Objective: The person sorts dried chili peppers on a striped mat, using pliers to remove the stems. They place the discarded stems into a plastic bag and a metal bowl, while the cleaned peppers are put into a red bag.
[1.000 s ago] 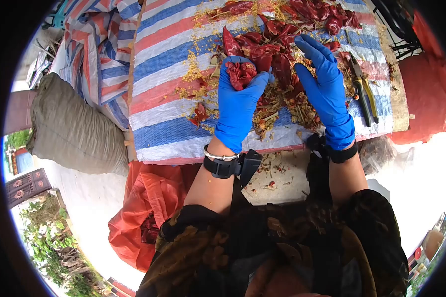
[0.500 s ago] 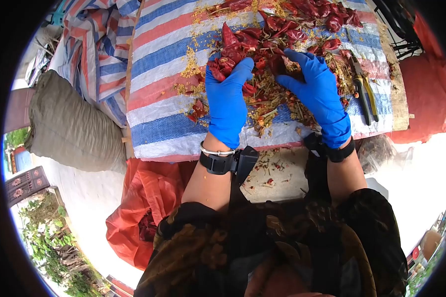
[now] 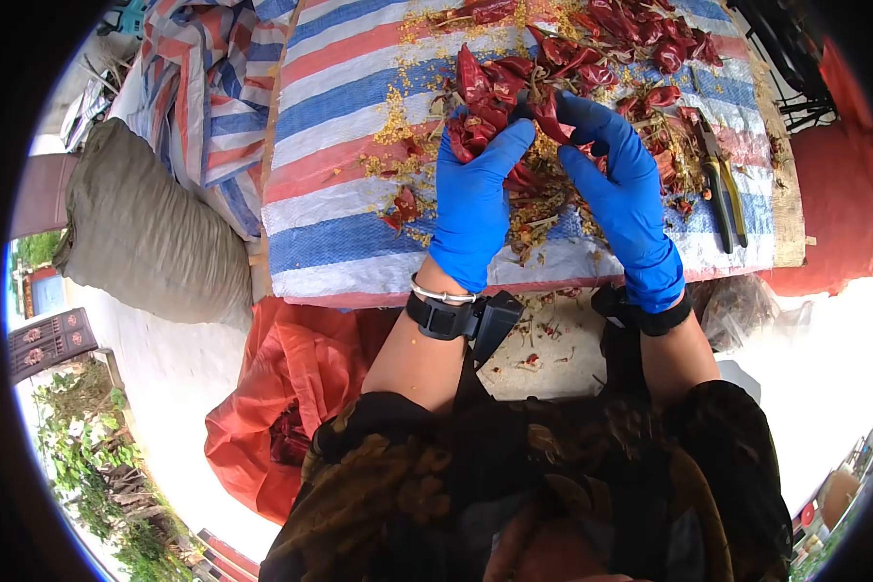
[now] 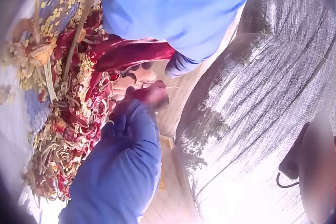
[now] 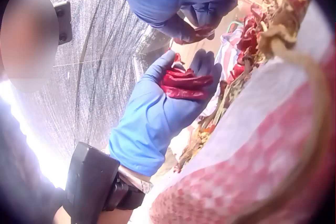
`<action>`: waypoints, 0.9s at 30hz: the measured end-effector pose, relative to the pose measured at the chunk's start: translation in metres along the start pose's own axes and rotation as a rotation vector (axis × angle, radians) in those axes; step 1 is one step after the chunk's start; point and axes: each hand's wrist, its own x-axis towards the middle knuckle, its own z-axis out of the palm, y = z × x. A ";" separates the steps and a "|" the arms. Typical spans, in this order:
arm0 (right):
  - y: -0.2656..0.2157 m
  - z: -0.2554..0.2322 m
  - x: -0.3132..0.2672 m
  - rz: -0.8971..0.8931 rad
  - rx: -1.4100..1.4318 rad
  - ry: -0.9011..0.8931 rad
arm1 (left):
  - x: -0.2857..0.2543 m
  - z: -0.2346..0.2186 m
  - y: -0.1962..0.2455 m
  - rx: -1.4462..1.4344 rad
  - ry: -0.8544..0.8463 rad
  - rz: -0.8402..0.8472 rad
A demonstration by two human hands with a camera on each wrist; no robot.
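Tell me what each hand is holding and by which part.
The left hand holds red chillies by their sides, between thumb and fingers. The right hand pinches a red piece; which part it grips cannot be told.

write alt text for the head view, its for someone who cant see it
Over a striped sheet, a person's blue-gloved left hand holds dried red peppers while the gloved right hand pinches another pepper. Around them lie scattered peppers and yellow seeds, with pliers to the right.
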 end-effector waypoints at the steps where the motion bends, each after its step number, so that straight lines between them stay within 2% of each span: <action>1: -0.002 0.002 -0.003 0.073 0.089 -0.061 | -0.001 0.000 -0.001 -0.012 -0.027 -0.016; 3: -0.001 0.007 -0.006 0.096 0.180 -0.066 | -0.002 -0.001 -0.001 -0.010 -0.045 -0.045; 5: -0.001 0.003 -0.003 -0.178 -0.108 -0.051 | -0.001 -0.003 -0.004 0.061 -0.020 0.017; 6: -0.005 -0.002 -0.003 -0.177 -0.111 -0.051 | -0.001 -0.003 -0.003 0.059 -0.021 0.015; 8: -0.015 -0.012 0.000 0.041 0.010 -0.064 | -0.001 -0.005 -0.001 0.163 -0.019 0.060; 9: -0.016 -0.013 0.001 0.042 0.004 -0.059 | -0.001 -0.005 0.000 0.159 -0.024 0.057; 11: -0.017 -0.011 0.004 0.203 0.398 -0.028 | -0.003 -0.003 0.003 0.120 -0.085 -0.033; 13: -0.018 -0.012 0.006 0.209 0.405 -0.025 | -0.005 -0.002 0.002 0.071 -0.129 -0.113; 14: -0.019 -0.012 0.007 0.243 0.489 -0.056 | -0.005 -0.002 0.002 0.024 -0.164 -0.186; 15: -0.020 -0.013 0.007 0.276 0.576 -0.090 | -0.005 -0.002 0.000 0.027 -0.167 -0.190; 16: -0.014 -0.012 0.005 0.256 0.536 -0.030 | -0.005 -0.003 -0.002 0.050 -0.183 -0.219; 21: -0.006 -0.017 0.006 0.181 0.429 -0.008 | -0.008 0.005 -0.007 0.172 -0.283 -0.235; 23: -0.005 -0.018 0.006 0.162 0.367 0.018 | -0.008 0.007 -0.016 0.298 -0.265 -0.036; 26: -0.011 -0.019 0.007 0.207 0.296 -0.001 | -0.008 0.007 -0.010 0.326 -0.278 -0.128; 27: -0.017 -0.016 0.006 0.324 0.437 0.058 | -0.008 0.007 -0.009 0.325 -0.281 -0.128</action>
